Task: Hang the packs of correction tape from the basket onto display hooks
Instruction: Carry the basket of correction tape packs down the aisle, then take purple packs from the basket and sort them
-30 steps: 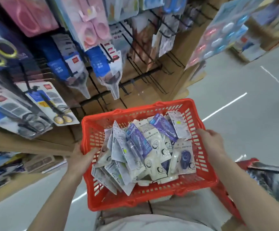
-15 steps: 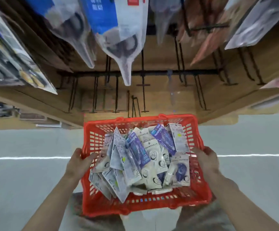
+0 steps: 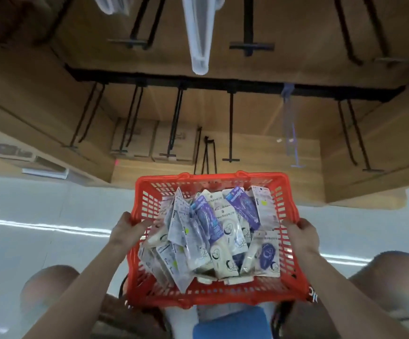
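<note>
A: Obs.: we hold the red basket point(image 3: 213, 293) at lower centre. Our left hand point(image 3: 125, 230) grips its left rim, thumb inside; our right hand point(image 3: 301, 234) is curled over the right rim. Both hands are clenched on the basket, and no pack is taken yet.

B: Packs of correction tape point(image 3: 213, 237) lie heaped loose in the basket. Bare black display hooks point(image 3: 231, 126) sit at centre frame, just above the basket's far rim.

A: Judgement: we set the basket down level, below the hooks, so nothing spills.

B: Then we free one hand, lift a single top pack by its header and line its hole up with a hook tip. The hole itself is too blurred to locate.
</note>
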`<control>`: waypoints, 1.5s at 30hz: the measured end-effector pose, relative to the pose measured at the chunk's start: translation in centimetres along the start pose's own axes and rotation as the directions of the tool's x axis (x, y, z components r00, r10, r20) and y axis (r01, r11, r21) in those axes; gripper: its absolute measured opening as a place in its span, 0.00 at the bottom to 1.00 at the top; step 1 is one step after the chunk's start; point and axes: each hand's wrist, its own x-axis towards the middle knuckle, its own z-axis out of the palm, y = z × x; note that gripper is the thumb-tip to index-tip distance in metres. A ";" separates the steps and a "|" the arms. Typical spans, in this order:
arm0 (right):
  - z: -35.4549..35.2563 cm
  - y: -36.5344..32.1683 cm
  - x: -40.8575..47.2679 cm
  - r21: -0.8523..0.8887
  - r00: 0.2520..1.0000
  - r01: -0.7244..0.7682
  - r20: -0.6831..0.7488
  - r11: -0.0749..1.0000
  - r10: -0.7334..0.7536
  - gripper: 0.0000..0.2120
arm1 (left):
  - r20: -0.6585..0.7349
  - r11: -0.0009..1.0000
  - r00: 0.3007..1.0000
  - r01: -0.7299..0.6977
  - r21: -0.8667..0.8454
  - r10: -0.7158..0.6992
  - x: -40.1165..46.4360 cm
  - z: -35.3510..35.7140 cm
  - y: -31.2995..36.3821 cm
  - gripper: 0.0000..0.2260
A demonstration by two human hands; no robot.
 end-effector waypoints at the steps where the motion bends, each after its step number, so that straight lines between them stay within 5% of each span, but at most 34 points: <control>1: 0.9 0.4 0.9 -0.006 1.000 0.012 -0.010 1.000 -0.012 0.22 | -0.002 1.000 1.000 0.006 0.000 -0.006 1.1 0.7 -0.4 0.20; 5: 4.0 4.1 2.6 -0.022 0.997 0.020 -0.071 1.000 -0.021 0.12 | -0.029 1.000 1.000 0.011 0.001 -0.011 4.1 3.0 -2.3 0.19; 11: 7.2 7.9 5.1 -0.034 0.998 -0.021 -0.063 0.999 0.019 0.18 | -0.006 0.996 1.000 0.005 0.090 -0.005 6.6 5.7 -3.3 0.20; 16: 7.4 8.4 6.5 0.031 0.994 -0.027 -0.104 0.999 0.030 0.11 | -0.002 0.991 1.000 0.003 0.135 -0.003 7.8 8.0 -2.7 0.20; 22: 8.8 8.0 8.9 -0.052 0.980 -0.022 -0.196 0.998 0.011 0.23 | -0.020 0.989 0.999 -0.030 0.144 0.034 9.0 9.3 -2.2 0.27; 32: 8.8 8.4 9.5 -0.221 0.977 0.027 -0.200 0.975 -0.073 0.24 | -0.053 0.979 0.998 -0.023 0.204 0.034 8.1 10.1 -2.0 0.30; 35: 9.4 8.0 8.9 -0.299 0.926 0.193 -0.261 0.935 -0.275 0.29 | -0.178 0.896 0.955 -0.145 0.419 0.238 7.3 11.0 -2.2 0.41; 37: 9.8 7.3 8.4 -0.372 0.796 0.425 -0.280 0.825 -0.536 0.31 | -0.207 0.725 0.822 -0.313 0.614 0.530 6.5 12.0 -2.1 0.45; 40: 10.8 5.9 7.5 -0.441 0.632 0.669 -0.085 0.598 -0.770 0.28 | -0.081 0.531 0.642 -0.548 0.647 0.762 5.1 13.9 -1.4 0.38; 45: 11.6 6.1 8.3 -0.535 0.698 0.709 0.438 0.460 -0.567 0.32 | 0.202 0.540 0.722 -0.645 0.541 0.661 3.4 17.1 -2.1 0.34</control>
